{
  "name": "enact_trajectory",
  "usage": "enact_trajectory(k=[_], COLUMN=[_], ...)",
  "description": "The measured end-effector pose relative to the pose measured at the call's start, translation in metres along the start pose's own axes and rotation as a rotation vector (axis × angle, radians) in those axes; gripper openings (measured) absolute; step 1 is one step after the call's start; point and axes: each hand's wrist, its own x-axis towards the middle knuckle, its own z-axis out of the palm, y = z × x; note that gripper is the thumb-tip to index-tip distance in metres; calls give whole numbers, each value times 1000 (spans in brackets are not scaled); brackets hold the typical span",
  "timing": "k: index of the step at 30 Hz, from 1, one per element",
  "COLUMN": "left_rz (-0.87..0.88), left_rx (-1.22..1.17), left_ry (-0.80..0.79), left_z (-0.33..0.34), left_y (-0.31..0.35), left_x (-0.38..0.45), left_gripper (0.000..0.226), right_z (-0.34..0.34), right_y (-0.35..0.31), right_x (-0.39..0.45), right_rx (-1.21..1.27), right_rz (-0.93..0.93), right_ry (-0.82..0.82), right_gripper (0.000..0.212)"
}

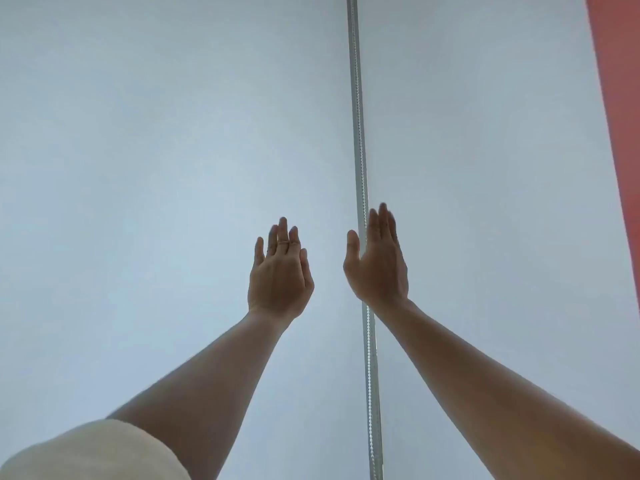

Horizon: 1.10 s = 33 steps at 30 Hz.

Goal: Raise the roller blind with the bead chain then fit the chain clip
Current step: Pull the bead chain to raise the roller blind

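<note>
While raised, both flat hands — left hand (280,275), right hand (378,268) — beside the bead chain (360,150).

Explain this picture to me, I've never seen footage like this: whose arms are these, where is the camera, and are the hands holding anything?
The camera sits on a person's head, so you see that person's own arms reaching forward. The left hand and right hand are both open with fingers straight, holding nothing. Behind them hangs a pale roller blind. The thin vertical line is the bead chain that works it; the right hand is right at the chain, not gripping it. A red strip shows at the right edge. No chain clip is visible.
</note>
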Motion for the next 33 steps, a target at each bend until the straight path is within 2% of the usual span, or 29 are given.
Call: enact_trajectory(k=[3,4,7,10,16,20,22,25,28,33], left_rz=[-38,-80,-203,-368,-474,-550,-604,-647,-610,-506], left_rx=[-91,-96,-260,-460,-772,-1098,-1218,-1191,-1211,-1243], left_ry=[10,-32,-42,-97,-186,-268,-228,-103,-8,38], left_z=[-3,-5,-8,-14,-24,-27,-25,-21,-15,-10], left_y=[5,9,22,39,69,83,87,89,89,92], left_x=[4,4,13,29,68,82,84,77,69,63], left_gripper=[43,47,49,43,42,37,34,41,45,44], right_z=[-1,-3,-3,0,3,-1,-5,-11,-15,-21], right_y=[4,5,5,9,14,12,10,4,-8,-45], right_x=[8,10,10,7,9,20,29,48,69,105], right_rx=[176,248,425,617,751,859,933,1002,1049,1120], right_rz=[383,490,667,697,634,679,736,767,752,729], right_ry=[-63,-98,-162,-198,-278,-199,-137,-82,-94,-161], right_gripper=[62,60,46,34,19,13,15,19,23,28])
